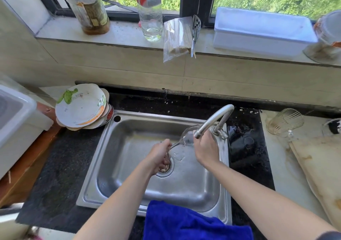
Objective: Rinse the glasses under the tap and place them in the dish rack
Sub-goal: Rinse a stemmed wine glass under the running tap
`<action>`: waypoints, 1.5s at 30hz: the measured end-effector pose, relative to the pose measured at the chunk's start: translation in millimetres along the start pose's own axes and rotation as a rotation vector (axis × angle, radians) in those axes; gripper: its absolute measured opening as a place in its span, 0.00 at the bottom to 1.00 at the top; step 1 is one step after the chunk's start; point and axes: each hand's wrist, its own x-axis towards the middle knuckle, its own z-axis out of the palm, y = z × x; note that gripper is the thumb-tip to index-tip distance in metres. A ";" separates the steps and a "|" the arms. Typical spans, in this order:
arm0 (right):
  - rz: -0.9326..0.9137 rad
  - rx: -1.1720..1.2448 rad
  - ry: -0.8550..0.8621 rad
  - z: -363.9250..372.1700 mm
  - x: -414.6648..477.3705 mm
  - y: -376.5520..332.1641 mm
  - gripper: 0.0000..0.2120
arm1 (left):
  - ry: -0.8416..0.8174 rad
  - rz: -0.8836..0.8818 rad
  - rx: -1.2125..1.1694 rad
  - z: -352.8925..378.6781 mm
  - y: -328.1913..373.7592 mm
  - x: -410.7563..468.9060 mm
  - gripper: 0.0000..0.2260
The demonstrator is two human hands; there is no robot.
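One wine glass (185, 140) under one tap (215, 118), left hand (158, 156) pinching stem (175, 145), right hand (204, 147) gripping bowl (188, 135), second glass (284, 123) on counter (276, 166)

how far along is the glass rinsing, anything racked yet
Done: nothing visibly racked; no dish rack is identifiable in view. In hand: the left hand grips the stem of a wine glass tilted under the tap over the sink, while the right hand cups its bowl. Left: a ribbed glass lying on its side on the right counter, then racking both.
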 end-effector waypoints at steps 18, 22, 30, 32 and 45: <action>-0.243 -0.015 -0.059 3.2 14.8 -9.0 0.17 | 0.305 0.401 0.477 5.6 6.6 -37.3 0.09; -0.304 -0.066 -0.186 5.6 20.1 -9.8 0.18 | 0.365 0.510 0.555 -3.8 5.8 -39.0 0.06; -0.349 -0.184 -0.447 5.1 21.1 -29.9 0.16 | 0.323 0.712 0.787 -8.4 17.2 -45.7 0.05; -0.193 -0.107 -0.554 -2.6 38.3 -21.1 0.18 | 0.316 0.744 0.816 -10.0 17.3 -47.5 0.05; 0.608 1.341 -0.470 -27.4 40.2 -20.6 0.14 | 0.175 0.216 0.004 6.1 5.3 -27.1 0.07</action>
